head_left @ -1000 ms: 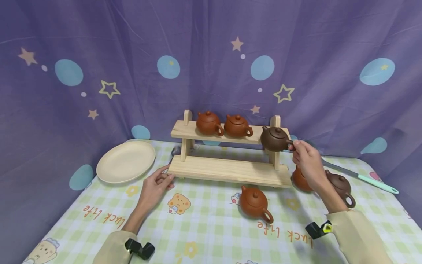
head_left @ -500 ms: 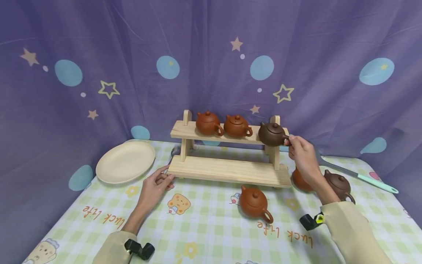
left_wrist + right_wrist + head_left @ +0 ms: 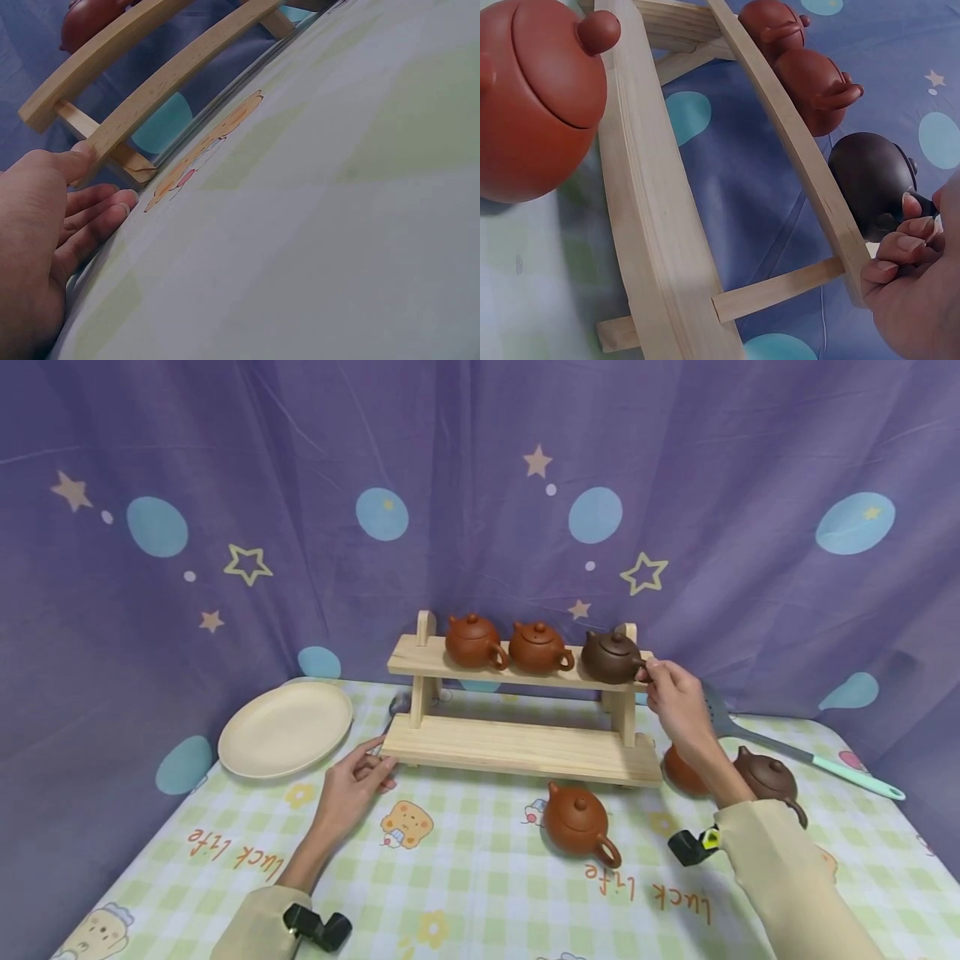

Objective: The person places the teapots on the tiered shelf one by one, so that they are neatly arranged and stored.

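A dark brown teapot (image 3: 612, 657) is at the right end of the upper board of a two-tier wooden display shelf (image 3: 517, 745). My right hand (image 3: 678, 700) pinches its handle, and in the right wrist view the teapot's body (image 3: 871, 184) sits right at the board. Two reddish-brown teapots, one on the left (image 3: 472, 642) and one in the middle (image 3: 540, 648), stand beside it on the same board. At the lower board's left end, my left hand (image 3: 354, 789) holds the corner, thumb (image 3: 81, 156) against the wood and fingers below.
A reddish-brown teapot (image 3: 577, 822) stands on the checked tablecloth before the shelf. Behind my right forearm are another reddish-brown teapot (image 3: 681, 772), a dark brown teapot (image 3: 767, 775) and a spatula with mint handle (image 3: 858, 778). A cream plate (image 3: 287, 730) lies at left.
My right hand has moved the dark brown teapot left and back, from beside the shelf's right end to the upper board. My left hand has stayed at the shelf's corner.
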`<state>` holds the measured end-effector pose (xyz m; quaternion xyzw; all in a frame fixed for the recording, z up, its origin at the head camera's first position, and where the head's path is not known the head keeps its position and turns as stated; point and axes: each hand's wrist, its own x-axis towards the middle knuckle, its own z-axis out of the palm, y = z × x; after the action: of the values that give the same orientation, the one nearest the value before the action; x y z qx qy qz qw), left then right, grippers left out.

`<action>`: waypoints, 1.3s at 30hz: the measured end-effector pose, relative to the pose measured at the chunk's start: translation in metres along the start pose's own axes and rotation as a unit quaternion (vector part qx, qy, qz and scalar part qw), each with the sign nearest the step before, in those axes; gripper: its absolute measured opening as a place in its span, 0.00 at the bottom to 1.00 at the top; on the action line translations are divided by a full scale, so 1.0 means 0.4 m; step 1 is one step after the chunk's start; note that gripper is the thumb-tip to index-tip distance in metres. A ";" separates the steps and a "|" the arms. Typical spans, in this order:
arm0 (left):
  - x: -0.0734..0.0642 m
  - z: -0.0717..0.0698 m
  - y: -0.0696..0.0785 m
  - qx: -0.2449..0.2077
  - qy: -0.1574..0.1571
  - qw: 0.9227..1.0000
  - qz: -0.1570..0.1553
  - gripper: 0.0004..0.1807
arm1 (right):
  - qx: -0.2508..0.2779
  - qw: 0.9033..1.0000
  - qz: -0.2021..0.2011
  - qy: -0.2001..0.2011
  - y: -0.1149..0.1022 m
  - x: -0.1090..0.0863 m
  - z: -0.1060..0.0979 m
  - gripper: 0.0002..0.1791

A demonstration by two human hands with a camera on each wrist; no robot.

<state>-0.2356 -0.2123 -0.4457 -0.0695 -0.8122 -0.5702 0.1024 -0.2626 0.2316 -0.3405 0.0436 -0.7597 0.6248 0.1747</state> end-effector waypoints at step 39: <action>0.008 0.001 -0.040 0.000 0.002 1.000 0.010 0.30 | -0.053 0.998 0.014 0.005 -0.011 0.009 -0.011 0.25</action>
<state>-0.2426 -0.2175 -0.4594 -0.0763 -0.8111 -0.5694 0.1101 -0.2639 0.2356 -0.3345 0.0207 -0.7913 0.5863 0.1722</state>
